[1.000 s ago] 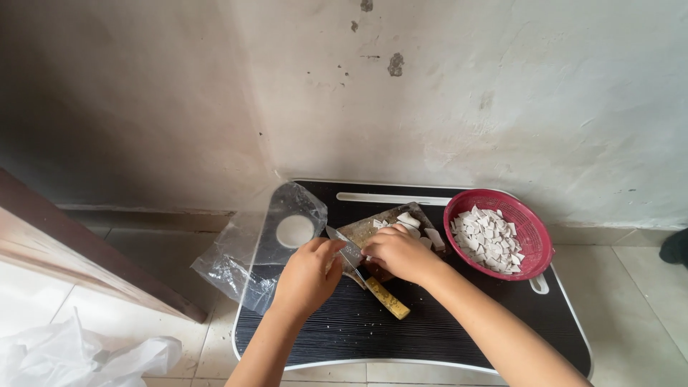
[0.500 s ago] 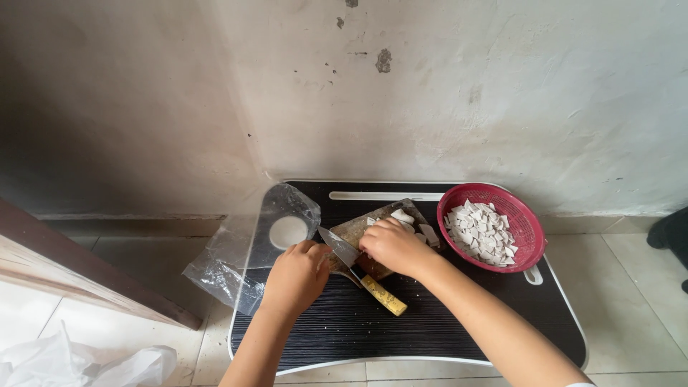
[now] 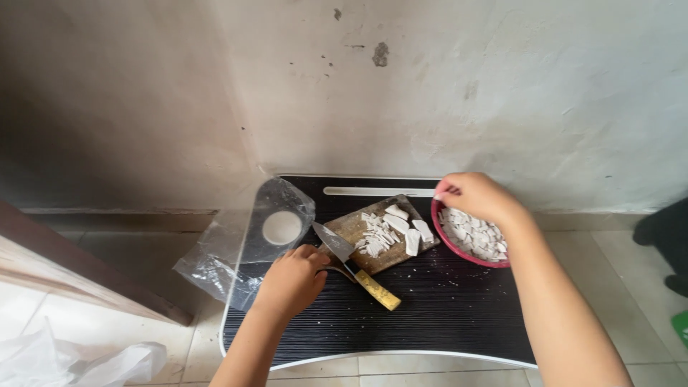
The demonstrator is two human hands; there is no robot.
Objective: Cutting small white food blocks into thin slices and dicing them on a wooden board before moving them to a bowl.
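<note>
My left hand (image 3: pixel 290 281) rests curled on the black ribbed lap tray (image 3: pixel 430 322), its fingertips against the knife (image 3: pixel 337 247) where the blade meets the yellow handle (image 3: pixel 378 290). The knife lies slanted, with its tip towards the tray's round cup hole (image 3: pixel 281 227). A small wooden cutting board (image 3: pixel 358 228) beside it carries white chopped pieces (image 3: pixel 390 231). My right hand (image 3: pixel 474 198) hovers over the back rim of the red bowl (image 3: pixel 453 247) with its fingers bunched together. Whether it holds anything is hidden. The bowl holds several white pieces (image 3: pixel 476 238).
A crumpled clear plastic bag (image 3: pixel 215 261) lies over the tray's left edge. A stained wall stands right behind the tray. A wooden plank (image 3: pixel 72 276) slants at the left, with white plastic (image 3: pixel 79 362) at the bottom left. A dark shape (image 3: pixel 663 229) sits at the right.
My right hand has left the cutting board and moved right and up to the red bowl. My left hand has stayed by the knife, and the pieces on the board are now uncovered.
</note>
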